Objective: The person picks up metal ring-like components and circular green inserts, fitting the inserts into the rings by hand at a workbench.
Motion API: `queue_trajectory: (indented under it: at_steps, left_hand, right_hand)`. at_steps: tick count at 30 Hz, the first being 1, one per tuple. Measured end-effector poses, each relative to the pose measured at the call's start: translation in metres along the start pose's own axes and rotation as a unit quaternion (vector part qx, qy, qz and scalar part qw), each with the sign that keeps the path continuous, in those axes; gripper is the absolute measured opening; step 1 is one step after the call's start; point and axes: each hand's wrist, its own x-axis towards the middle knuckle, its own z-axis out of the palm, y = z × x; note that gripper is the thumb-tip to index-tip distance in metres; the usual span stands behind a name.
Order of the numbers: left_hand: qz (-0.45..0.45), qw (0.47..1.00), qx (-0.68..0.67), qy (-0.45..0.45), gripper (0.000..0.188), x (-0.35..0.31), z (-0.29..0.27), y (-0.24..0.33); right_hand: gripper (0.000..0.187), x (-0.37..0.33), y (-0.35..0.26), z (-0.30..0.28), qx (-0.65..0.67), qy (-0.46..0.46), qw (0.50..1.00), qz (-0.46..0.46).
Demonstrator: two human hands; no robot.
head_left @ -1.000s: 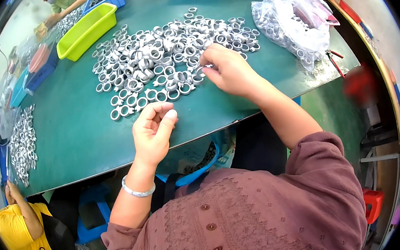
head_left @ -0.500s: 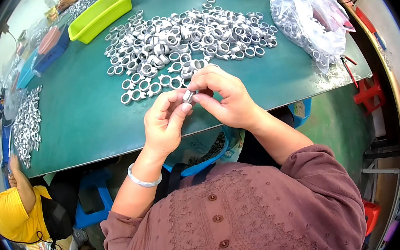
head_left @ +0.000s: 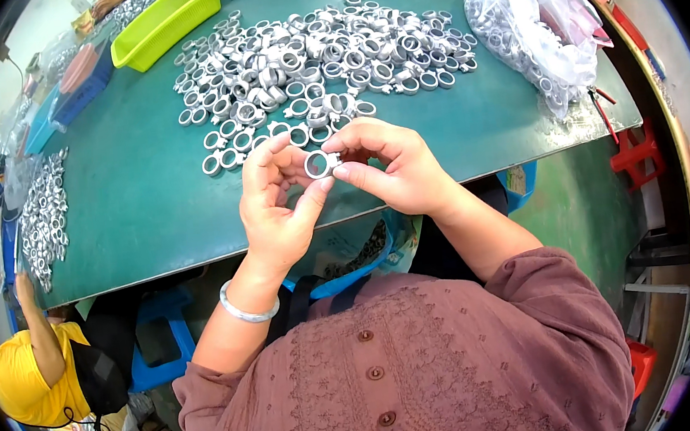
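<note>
Between my two hands is a grey metal ring clamp [head_left: 318, 165], its round opening facing me and its small lug pointing right. My left hand [head_left: 278, 197] grips the ring's left and lower side with thumb and fingers. The lug side is pinched by the thumb and forefinger of my right hand [head_left: 390, 165]. Just beyond my fingertips, a wide heap of similar ring clamps [head_left: 329, 51] is spread on the green table [head_left: 143, 185]. Several of them lie flat and loose at the heap's near edge.
A lime-green basket [head_left: 169, 25] stands at the far left, and a clear bag of clamps [head_left: 532, 39] at the right beside red-handled pliers [head_left: 604, 114]. A blue tub [head_left: 342, 275] is below the table edge. At left, a person in yellow [head_left: 28, 375] sits near another clamp pile [head_left: 45, 219].
The ring clamp has been turned from edge-on to face me, so its opening now shows. My left fingers have spread a little around it. The view has shifted slightly.
</note>
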Motion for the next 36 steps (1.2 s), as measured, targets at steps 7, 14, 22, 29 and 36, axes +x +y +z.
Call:
queue_trajectory:
  at_steps: [7, 14, 22, 29, 36]
  left_hand:
    - [0.031, 0.999, 0.041, -0.007, 0.058, -0.001, -0.001, -0.001]
    - [0.043, 0.997, 0.064, -0.002, 0.057, -0.001, 0.000, -0.001]
    - [-0.144, 0.988, -0.049, -0.030, 0.046, 0.000, -0.004, 0.009]
    - [-0.035, 0.999, 0.006, -0.024, 0.048, -0.002, 0.001, 0.001]
    - [0.034, 0.997, 0.061, -0.036, 0.055, -0.003, 0.001, 0.000]
  right_hand:
    - [0.017, -0.002, 0.003, 0.001, 0.093, -0.006, 0.993, 0.074]
    - [0.015, -0.003, 0.007, 0.002, 0.148, -0.004, 0.983, 0.104]
    - [0.015, -0.003, 0.006, -0.001, 0.083, 0.017, 0.995, 0.049]
    - [0.016, -0.005, 0.008, 0.000, 0.047, -0.001, 0.999, 0.011]
    - [0.018, -0.006, 0.008, 0.000, 0.097, -0.001, 0.994, 0.051]
